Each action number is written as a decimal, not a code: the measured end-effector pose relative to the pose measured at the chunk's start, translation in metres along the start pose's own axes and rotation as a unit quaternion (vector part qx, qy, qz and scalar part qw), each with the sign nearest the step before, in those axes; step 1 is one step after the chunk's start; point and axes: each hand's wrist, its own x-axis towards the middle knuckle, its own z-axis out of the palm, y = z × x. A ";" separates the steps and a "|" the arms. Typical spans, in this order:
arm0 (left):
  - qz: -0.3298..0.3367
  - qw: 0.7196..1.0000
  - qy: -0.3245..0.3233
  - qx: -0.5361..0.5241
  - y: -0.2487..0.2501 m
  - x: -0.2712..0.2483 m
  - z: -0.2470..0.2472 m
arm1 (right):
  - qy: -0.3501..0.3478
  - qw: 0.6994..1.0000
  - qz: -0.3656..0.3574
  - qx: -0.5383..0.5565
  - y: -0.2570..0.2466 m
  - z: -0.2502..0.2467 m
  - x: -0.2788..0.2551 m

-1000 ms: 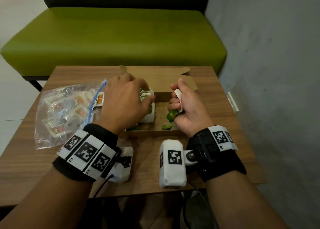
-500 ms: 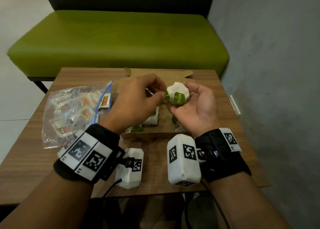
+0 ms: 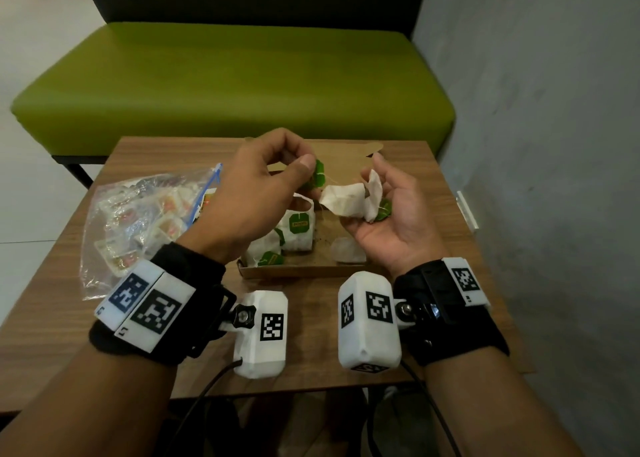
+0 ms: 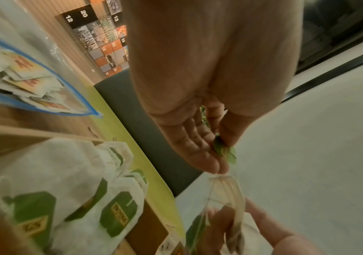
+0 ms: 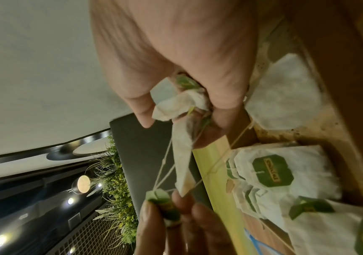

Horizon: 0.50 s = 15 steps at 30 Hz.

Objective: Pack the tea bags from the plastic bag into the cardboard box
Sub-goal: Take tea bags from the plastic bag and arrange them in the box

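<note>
Above the open cardboard box (image 3: pixel 304 272) both hands hold tangled tea bags. My left hand (image 3: pixel 277 176) pinches green paper tags (image 3: pixel 318 176) (image 4: pixel 224 151) (image 5: pixel 161 201) between thumb and fingers. My right hand (image 3: pixel 384 200), palm up, holds white tea bags (image 3: pixel 349 198) (image 5: pixel 180 103) with another green tag (image 3: pixel 383 211). Thin strings (image 5: pixel 165 165) run between the two hands. Inside the box stand more white tea bags with green tags (image 3: pixel 298 228) (image 4: pixel 102 203) (image 5: pixel 281 170), and one plain bag (image 3: pixel 348 250) lies flat. The clear zip plastic bag (image 3: pixel 138 221) (image 4: pixel 23 72) holds several orange-labelled packets on the left.
The box sits on a small wooden table (image 3: pixel 104 304). A green bench (image 3: pixel 235 86) stands behind it and a grey wall (image 3: pixel 540 145) runs along the right. The box's flap (image 3: pixel 343 159) lies open at the far side.
Both hands rose out of the box with tea bags. The bunch they held together has been drawn apart: the left hand pulls the tags away on their strings while the right hand keeps the bags.
</note>
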 end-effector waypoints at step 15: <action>-0.042 0.986 -0.065 0.151 -0.013 -0.001 0.019 | -0.006 0.999 -0.013 -0.047 0.004 0.005 -0.002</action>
